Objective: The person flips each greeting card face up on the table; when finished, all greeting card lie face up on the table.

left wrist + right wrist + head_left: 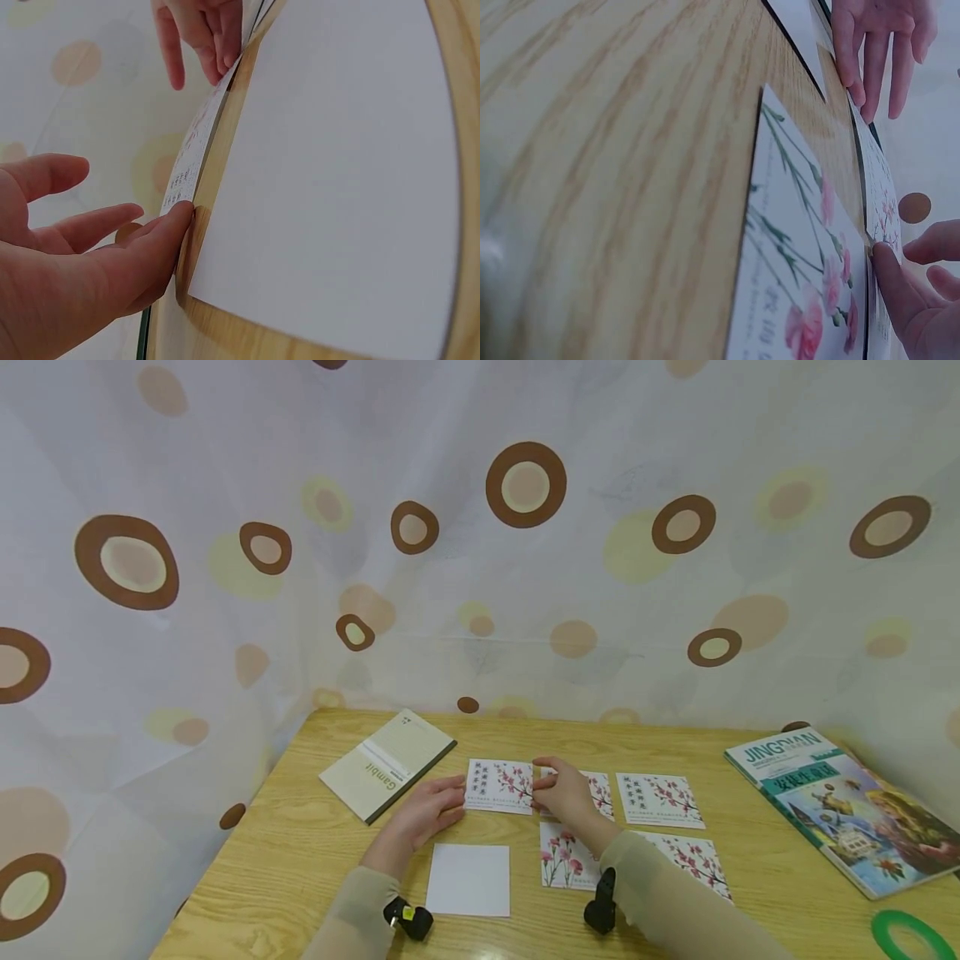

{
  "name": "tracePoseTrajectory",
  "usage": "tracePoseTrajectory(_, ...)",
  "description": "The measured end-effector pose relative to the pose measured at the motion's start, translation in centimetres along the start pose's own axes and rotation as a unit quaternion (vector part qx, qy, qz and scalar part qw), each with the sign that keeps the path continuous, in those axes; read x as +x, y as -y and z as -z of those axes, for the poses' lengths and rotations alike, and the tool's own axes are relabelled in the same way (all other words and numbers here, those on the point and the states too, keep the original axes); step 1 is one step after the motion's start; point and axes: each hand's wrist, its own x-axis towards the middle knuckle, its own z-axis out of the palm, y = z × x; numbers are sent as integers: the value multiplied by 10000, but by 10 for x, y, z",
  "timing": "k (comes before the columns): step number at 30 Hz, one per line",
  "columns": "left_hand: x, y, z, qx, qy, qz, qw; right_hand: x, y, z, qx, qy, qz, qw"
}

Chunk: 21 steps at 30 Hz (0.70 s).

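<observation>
A square card (498,787) printed with pink blossom branches and dark characters lies flat in the back row, between both hands. My left hand (433,808) touches its left edge with extended, relaxed fingers; in the left wrist view a fingertip (180,214) is right at the card's edge. At the right edge are the fingertips of my right hand (567,797), loosely bent; the right wrist view shows one fingertip (885,253) at the card's corner. Under the right hand, a second blossom card (600,787) is partly hidden. A blank white card (468,880) lies in front of the left hand.
Another blossom card (660,801) lies at the back right. In front are a carnation card (562,860) and a blossom card (701,860) partly covered by my right sleeve. A notebook (390,764) lies left, a magazine (855,814) right, and a green ring (888,927) near the front.
</observation>
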Motion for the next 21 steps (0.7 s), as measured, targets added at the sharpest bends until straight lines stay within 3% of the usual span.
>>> tracePoseTrajectory(7,-3,-3,-1,-51,46,17,10000,-1,1,1,-372,-27,64,9993)
tracePoseTrajectory(21,-7,0,0,-175,82,71,9998,-6,4,4,-377,107,28,9992)
